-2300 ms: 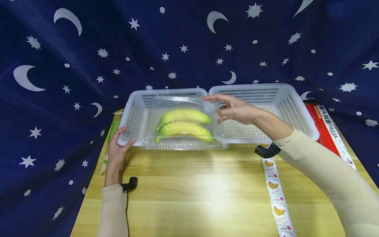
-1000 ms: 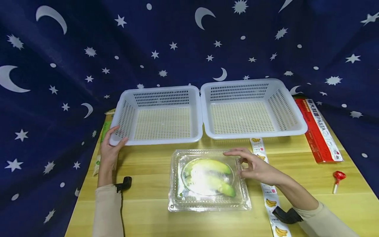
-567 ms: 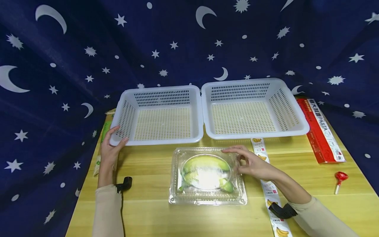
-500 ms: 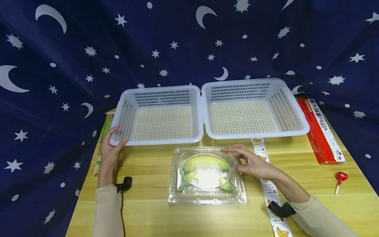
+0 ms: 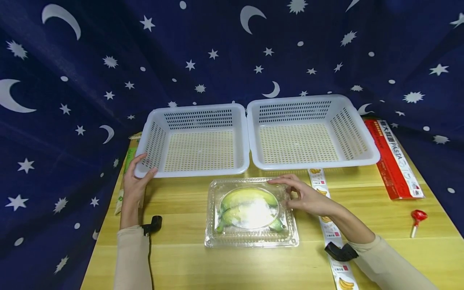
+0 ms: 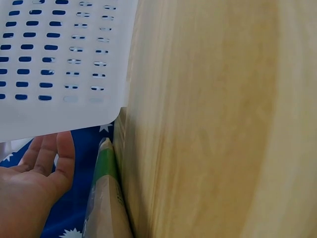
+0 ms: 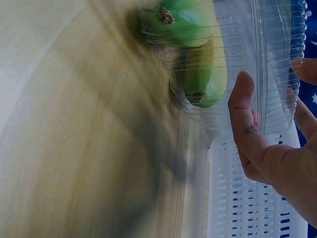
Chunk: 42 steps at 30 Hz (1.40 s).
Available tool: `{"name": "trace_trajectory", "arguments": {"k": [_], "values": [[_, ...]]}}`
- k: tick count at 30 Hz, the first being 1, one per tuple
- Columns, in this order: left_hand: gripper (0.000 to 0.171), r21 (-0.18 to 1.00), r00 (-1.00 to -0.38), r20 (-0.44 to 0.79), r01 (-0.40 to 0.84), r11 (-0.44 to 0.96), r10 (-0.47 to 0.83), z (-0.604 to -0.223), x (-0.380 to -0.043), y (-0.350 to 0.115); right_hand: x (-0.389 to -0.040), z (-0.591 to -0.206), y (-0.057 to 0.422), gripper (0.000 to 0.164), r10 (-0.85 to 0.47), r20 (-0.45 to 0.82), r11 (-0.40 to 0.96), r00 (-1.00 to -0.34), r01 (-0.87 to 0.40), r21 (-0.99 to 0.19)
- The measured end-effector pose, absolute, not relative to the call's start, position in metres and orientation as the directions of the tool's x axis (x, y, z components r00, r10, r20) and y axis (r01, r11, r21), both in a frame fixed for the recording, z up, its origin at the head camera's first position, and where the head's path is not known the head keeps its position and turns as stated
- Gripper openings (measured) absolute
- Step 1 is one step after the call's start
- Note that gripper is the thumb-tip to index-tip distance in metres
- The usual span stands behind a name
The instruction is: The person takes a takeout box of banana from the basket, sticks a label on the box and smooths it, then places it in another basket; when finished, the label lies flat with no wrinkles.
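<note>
In the head view my left hand [image 5: 134, 187] grips the near left corner of a white perforated plastic basket [image 5: 199, 174]. The left wrist view has that hand [image 6: 37, 186] low at the left, its fingers partly hidden behind the basket corner. My right hand [image 5: 308, 199] holds a clear plastic clamshell container [image 5: 250, 243] by its right end, low over the wooden table in front of the baskets. Inside lie two green-yellow bananas [image 5: 248, 199], partly washed out by glare. In the right wrist view, thumb and fingers [image 7: 242, 96] reach to either side of the clamshell's edge.
A second white basket [image 5: 315, 165] stands beside the first. Rightward lie a red pasta box [image 5: 393, 169] and a red lollipop [image 5: 418, 216]. A strip of banana stickers [image 5: 330, 229] runs under my right forearm. A green-banded package [image 5: 130, 155] lies beyond my left hand.
The clamshell with the bananas has come from over the left basket toward me, down to the table area, held by my right hand. Lately it shifts slightly left. My left hand keeps its place.
</note>
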State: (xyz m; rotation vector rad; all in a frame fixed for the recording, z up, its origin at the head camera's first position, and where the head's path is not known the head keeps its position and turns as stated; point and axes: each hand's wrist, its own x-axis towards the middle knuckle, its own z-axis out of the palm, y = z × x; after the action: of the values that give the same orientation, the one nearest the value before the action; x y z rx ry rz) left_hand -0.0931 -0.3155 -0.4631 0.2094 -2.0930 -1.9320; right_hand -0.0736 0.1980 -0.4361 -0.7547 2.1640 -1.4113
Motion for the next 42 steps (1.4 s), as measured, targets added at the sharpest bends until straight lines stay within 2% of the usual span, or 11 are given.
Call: {"name": "trace_trajectory", "arguments": {"k": [10, 19, 23, 26, 30, 35, 39, 42], "values": [[0.062, 0.991, -0.947, 0.089, 0.055, 0.119, -0.308, -0.461, -0.091, -0.313, -0.072, -0.435, 0.2, 0.068, -0.661, -0.1, 0.326, -0.744, -0.165, -0.931], [0.062, 0.924, -0.928, 0.186, 0.053, 0.379, -0.322, -0.447, -0.084, -0.309, -0.07, -0.435, 0.205, 0.056, -0.63, -0.099, 0.309, -0.77, -0.132, -0.942], [0.056, 0.818, -0.898, 0.314, 0.091, 0.568, -0.307, -0.437, -0.077, -0.307, -0.065, -0.437, 0.213, 0.053, -0.586, -0.064, 0.32, -0.808, -0.158, -0.934], [0.047, 0.752, -0.864, 0.418, 0.155, 0.641, -0.281, -0.426, -0.076, -0.298, -0.059, -0.437, 0.227, 0.05, -0.521, -0.035, 0.36, -0.853, -0.183, -0.915], [0.038, 0.76, -0.843, 0.495, 0.302, 0.575, -0.212, -0.411, -0.073, -0.277, -0.052, -0.438, 0.249, 0.046, -0.426, -0.002, 0.419, -0.905, -0.195, -0.887], [0.039, 0.776, -0.838, 0.543, 0.525, 0.35, 0.052, -0.403, -0.07, -0.238, -0.044, -0.443, 0.272, 0.044, -0.33, 0.039, 0.44, -0.943, -0.19, -0.878], [0.041, 0.8, -0.812, 0.516, 0.57, 0.184, 0.273, -0.403, -0.067, -0.205, -0.042, -0.448, 0.286, 0.043, -0.257, 0.033, 0.452, -0.966, -0.15, -0.879], [0.04, 0.821, -0.784, 0.489, 0.562, 0.103, 0.384, -0.404, -0.061, -0.185, -0.041, -0.454, 0.295, 0.043, -0.214, -0.028, 0.47, -0.976, -0.078, -0.879]]}}
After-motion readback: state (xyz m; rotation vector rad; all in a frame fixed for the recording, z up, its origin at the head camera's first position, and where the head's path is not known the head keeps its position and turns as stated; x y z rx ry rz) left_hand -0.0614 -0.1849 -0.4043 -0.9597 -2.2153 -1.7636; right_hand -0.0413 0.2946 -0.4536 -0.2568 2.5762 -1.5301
